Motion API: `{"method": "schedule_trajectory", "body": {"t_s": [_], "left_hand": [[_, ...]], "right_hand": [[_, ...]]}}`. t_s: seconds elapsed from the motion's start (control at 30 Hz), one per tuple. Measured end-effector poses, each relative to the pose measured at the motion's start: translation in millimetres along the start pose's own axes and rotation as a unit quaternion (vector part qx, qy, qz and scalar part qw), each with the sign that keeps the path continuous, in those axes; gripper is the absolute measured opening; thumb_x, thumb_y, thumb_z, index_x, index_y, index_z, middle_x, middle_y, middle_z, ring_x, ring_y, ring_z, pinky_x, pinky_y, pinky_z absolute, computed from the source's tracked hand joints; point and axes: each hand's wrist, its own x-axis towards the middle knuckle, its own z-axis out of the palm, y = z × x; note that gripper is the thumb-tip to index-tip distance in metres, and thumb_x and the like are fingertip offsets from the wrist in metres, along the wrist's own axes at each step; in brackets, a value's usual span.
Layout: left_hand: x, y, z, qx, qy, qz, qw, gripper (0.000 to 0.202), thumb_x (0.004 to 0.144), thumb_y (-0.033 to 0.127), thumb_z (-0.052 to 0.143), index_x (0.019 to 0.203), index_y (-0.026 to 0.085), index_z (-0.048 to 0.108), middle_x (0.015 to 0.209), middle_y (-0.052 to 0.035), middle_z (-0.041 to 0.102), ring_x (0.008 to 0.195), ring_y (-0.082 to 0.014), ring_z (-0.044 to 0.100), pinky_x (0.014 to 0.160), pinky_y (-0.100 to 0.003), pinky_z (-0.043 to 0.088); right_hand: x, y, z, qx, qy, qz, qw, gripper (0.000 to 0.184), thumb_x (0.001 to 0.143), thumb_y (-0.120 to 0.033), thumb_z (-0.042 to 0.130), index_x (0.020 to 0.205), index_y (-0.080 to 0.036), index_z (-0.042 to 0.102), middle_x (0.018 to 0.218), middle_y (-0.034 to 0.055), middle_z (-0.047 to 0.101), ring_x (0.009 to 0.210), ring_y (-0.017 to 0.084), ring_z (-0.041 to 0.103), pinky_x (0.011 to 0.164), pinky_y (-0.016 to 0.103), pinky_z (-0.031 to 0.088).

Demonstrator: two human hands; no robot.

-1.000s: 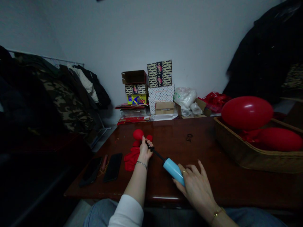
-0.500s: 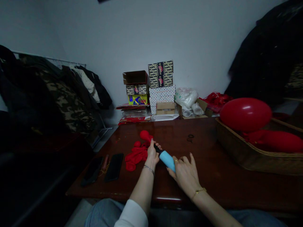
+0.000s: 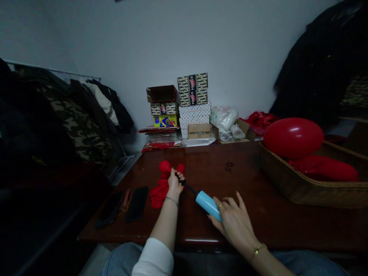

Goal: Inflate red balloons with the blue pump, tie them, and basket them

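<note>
My left hand (image 3: 174, 183) is closed round the black nozzle end of a hand pump, pinching the neck of a small red balloon (image 3: 165, 167) that is partly puffed up. My right hand (image 3: 233, 220) grips the light blue pump barrel (image 3: 208, 205), fingers partly spread over it. The black rod between barrel and nozzle is drawn out. A heap of flat red balloons (image 3: 159, 191) lies on the dark wooden table (image 3: 230, 184) just left of my left hand.
Two dark phones (image 3: 137, 203) and a pinkish pen lie at the table's left front. A wicker basket (image 3: 301, 184) with big inflated red balloons (image 3: 293, 138) stands at the right. Stacked boxes (image 3: 192, 105) and plastic bags line the far wall. Clothes hang at left.
Half a second ago the blue barrel was pushed up against my left hand; now my right hand has drawn it back and the rod is out again. The small balloon sits rounder.
</note>
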Motion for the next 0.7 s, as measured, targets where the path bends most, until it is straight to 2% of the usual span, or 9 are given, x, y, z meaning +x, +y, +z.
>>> {"method": "schedule_trajectory", "body": {"t_s": [0.23, 0.57, 0.7], "left_hand": [[0, 2, 4.8, -0.01, -0.005, 0.006, 1.0, 0.03, 0.093, 0.032, 0.041, 0.067, 0.018, 0.037, 0.051, 0.0066, 0.031, 0.037, -0.0037, 0.03, 0.033, -0.013, 0.022], [-16, -18, 5.4, 0.014, -0.025, -0.007, 1.0, 0.03, 0.088, 0.038, 0.051, 0.068, 0.018, 0.039, 0.052, 0.0062, 0.036, 0.039, -0.0046, 0.035, 0.037, -0.014, 0.029], [-20, -26, 3.1, 0.03, -0.016, -0.016, 0.999, 0.028, 0.089, 0.033, 0.049, 0.068, 0.017, 0.04, 0.053, 0.0052, 0.039, 0.041, -0.0053, 0.039, 0.04, -0.015, 0.034]], "right_hand": [[-1, 1, -5, -0.009, 0.005, 0.006, 1.0, 0.046, 0.082, -0.043, 0.052, 0.117, -0.015, 0.058, 0.089, 0.0073, 0.069, 0.099, 0.024, 0.054, 0.109, 0.05, 0.011], [21, -13, -1, -0.013, 0.003, 0.009, 1.0, 0.046, 0.081, -0.044, 0.054, 0.115, -0.013, 0.058, 0.084, 0.0083, 0.068, 0.095, 0.025, 0.053, 0.108, 0.05, 0.011], [32, -19, 5, -0.018, 0.002, 0.009, 1.0, 0.047, 0.079, -0.044, 0.056, 0.114, -0.012, 0.058, 0.081, 0.0086, 0.068, 0.094, 0.025, 0.053, 0.107, 0.05, 0.011]]}}
